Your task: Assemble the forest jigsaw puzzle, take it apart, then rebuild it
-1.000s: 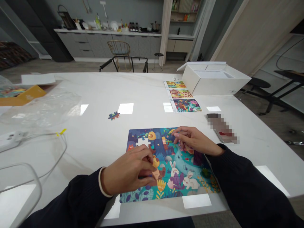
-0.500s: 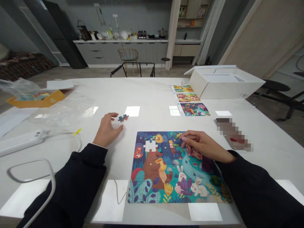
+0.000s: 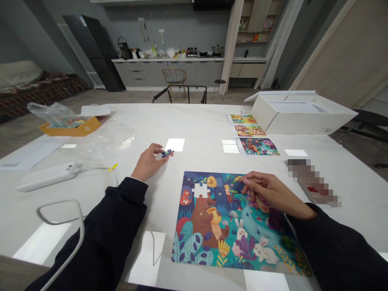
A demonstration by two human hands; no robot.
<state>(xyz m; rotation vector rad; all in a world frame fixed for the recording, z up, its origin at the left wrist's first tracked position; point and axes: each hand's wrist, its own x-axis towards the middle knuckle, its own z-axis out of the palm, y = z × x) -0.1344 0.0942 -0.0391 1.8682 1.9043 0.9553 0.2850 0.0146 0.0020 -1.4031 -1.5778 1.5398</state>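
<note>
Left hand (image 3: 149,162) at the loose jigsaw piece (image 3: 167,153), fingertips against its left edge, firmness of grip impossible to tell, piece beyond the nearly complete forest puzzle (image 3: 212,226), right hand (image 3: 274,193) over the puzzle's upper right, fingers loosely curled.

Window-like glare patches, slight blur, wide-angle edge distortion.

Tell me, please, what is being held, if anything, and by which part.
The left hand has thumb and fingers at the left edge of the loose piece, its hold unclear; the right hand visibly holds nothing.
</note>
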